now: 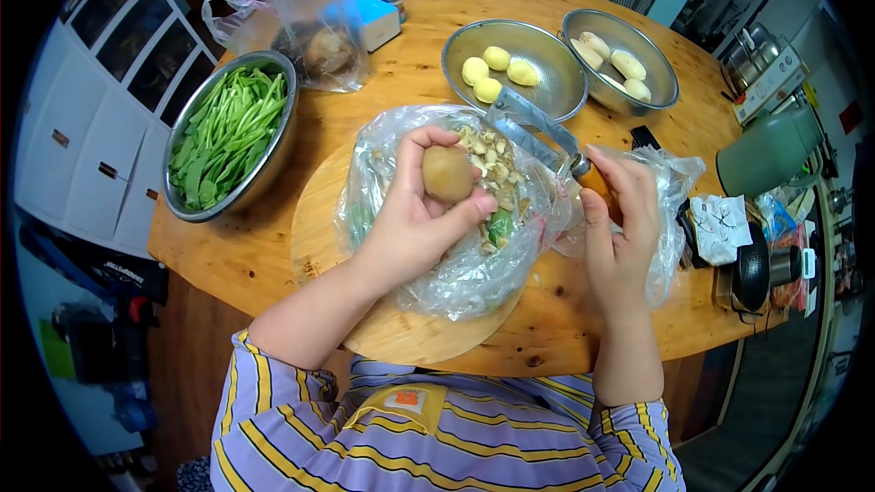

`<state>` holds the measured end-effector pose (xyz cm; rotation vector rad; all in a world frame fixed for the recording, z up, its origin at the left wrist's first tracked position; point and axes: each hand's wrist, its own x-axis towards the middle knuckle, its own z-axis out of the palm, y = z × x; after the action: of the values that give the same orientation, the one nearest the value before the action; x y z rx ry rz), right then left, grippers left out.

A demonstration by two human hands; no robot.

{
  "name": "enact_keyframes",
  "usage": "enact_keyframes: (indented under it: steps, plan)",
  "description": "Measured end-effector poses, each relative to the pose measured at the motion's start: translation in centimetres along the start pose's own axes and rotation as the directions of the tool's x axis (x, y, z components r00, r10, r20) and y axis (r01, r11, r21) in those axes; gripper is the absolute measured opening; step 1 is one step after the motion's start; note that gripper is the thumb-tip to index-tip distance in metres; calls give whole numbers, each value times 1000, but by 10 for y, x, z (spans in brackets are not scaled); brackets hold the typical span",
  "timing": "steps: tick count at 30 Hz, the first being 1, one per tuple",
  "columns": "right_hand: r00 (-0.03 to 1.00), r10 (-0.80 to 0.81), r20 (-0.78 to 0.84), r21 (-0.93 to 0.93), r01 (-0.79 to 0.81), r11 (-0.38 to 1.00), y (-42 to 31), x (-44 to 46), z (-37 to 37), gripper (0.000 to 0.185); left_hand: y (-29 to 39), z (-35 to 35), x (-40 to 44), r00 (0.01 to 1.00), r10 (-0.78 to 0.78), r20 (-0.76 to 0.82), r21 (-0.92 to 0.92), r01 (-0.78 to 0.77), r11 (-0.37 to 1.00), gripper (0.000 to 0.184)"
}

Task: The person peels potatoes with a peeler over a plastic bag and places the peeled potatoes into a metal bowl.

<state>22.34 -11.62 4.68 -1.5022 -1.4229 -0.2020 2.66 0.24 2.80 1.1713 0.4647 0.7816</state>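
Observation:
My left hand [422, 210] is wrapped round a brown, unpeeled potato [447, 173], held above a clear plastic bag [428, 287] with peelings [497, 164] in it. The bag lies on a round wooden board [319, 251]. In my right hand [623, 219] is a peeler [531, 130] with a wooden handle and a metal head; its blade end points up and left, apart from the potato. Beyond the hands, a metal colander [556, 91] holds several peeled yellow potatoes [488, 89].
A second colander [670, 82] with pale, oblong pieces stands at the back right. On the left is a metal bowl [285, 100] of green leafy stems [228, 137]. Behind it are a plastic bag [319, 32] and a blue-white box [375, 23]. A green jug [766, 150] stands on the right.

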Motion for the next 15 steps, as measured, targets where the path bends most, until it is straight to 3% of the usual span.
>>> enact_keyframes:
  steps: [1,2,5,7,9,12,15]
  plan:
    - [999,-14,35,2,14,1000,0,1,0,32,0,1,1,1000,-30,-11,20,30,999,52]
    - [997,-26,70,3,26,1000,1,1,1,32,-2,-7,3,994,-89,67,-172,99,980,51]
    - [990,-62,126,106,48,993,1,-1,6,30,-6,-12,2,983,-76,166,-351,131,927,59]
    - [969,-138,206,64,127,990,0,-1,6,30,-8,-12,3,982,21,187,44,-30,999,61]
    - [964,-143,225,64,132,989,-3,1,6,30,1,-3,0,977,-81,197,-399,155,904,59]
    - [968,-154,198,-25,162,987,1,3,3,31,-3,-8,2,964,-16,265,-427,132,895,57]
    - [980,-108,169,-51,119,992,4,2,4,33,0,-11,2,941,-43,337,-530,227,817,60]
